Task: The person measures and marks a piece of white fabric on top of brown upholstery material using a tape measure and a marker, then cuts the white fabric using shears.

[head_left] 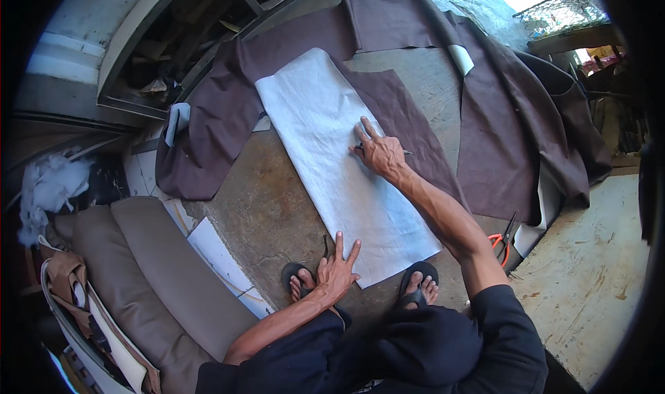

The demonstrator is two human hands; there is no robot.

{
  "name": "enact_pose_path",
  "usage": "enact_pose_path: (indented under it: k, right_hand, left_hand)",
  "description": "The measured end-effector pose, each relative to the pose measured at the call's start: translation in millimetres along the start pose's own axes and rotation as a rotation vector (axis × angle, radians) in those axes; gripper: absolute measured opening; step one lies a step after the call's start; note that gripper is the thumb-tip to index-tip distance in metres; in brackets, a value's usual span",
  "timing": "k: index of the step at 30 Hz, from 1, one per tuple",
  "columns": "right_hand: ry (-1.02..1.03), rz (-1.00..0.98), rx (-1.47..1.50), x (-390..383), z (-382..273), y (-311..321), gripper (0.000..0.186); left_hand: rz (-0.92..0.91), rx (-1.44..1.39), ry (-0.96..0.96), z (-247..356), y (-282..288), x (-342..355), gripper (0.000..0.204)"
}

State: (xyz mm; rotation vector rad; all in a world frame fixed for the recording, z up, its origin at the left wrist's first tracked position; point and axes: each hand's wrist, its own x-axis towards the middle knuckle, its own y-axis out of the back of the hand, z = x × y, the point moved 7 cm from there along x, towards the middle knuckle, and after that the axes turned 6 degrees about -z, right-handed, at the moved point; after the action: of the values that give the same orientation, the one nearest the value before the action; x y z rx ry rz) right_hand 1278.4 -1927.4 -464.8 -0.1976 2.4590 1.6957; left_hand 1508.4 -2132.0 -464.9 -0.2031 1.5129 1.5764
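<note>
A long piece of material lies on the floor before me with its pale whitish side [325, 130] up. My right hand [381, 155] rests on its middle, forefinger stretched forward. A thin dark pen-like stick is held in that hand, an end showing at either side; its exact kind is hard to make out. My left hand [336, 275] is open, fingers spread, with fingertips at the near left edge of the pale piece. Brown leather-like sheet [402, 110] shows along the right of the pale piece.
More brown sheet [499, 124] curves around the far side and right. Scissors [500, 241] with orange handles lie on the floor at right, beside a pale board [582, 276]. A brown cushioned seat [159, 269] stands at left, with white stuffing [55, 186] behind it. My sandalled feet flank the near end.
</note>
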Motion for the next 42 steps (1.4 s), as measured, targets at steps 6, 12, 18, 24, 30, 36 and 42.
enact_pose_path:
  k: [6,12,18,24,30,36,42]
  right_hand:
    - [0.264,-0.209,-0.058,64,-55,-17,0.061]
    - [-0.028,0.079,-0.1,191,-26,16,0.059]
    - [0.171,0.103,-0.107,191,-47,-4,0.056]
    - [0.408,-0.213,0.021,-22,-81,-53,0.062]
    - [-0.098,-0.203,0.02,-211,56,-26,0.07]
    - [-0.303,-0.074,0.056,-266,113,-20,0.074]
    - [-0.205,-0.194,0.215,-280,92,-9,0.087]
  left_hand:
    - [-0.032,-0.085,0.011,-10,-10,-9,0.107]
    - [0.016,-0.122,-0.015,-12,-22,-6,0.108]
    - [-0.015,-0.182,-0.028,-3,-16,0,0.106]
    - [0.022,-0.266,0.089,-20,-6,-18,0.108]
    - [0.051,-0.223,0.052,-14,-11,-14,0.111]
    - [0.101,-0.22,0.055,-16,4,-14,0.107]
    - [0.222,-0.201,0.18,-59,35,-4,0.073]
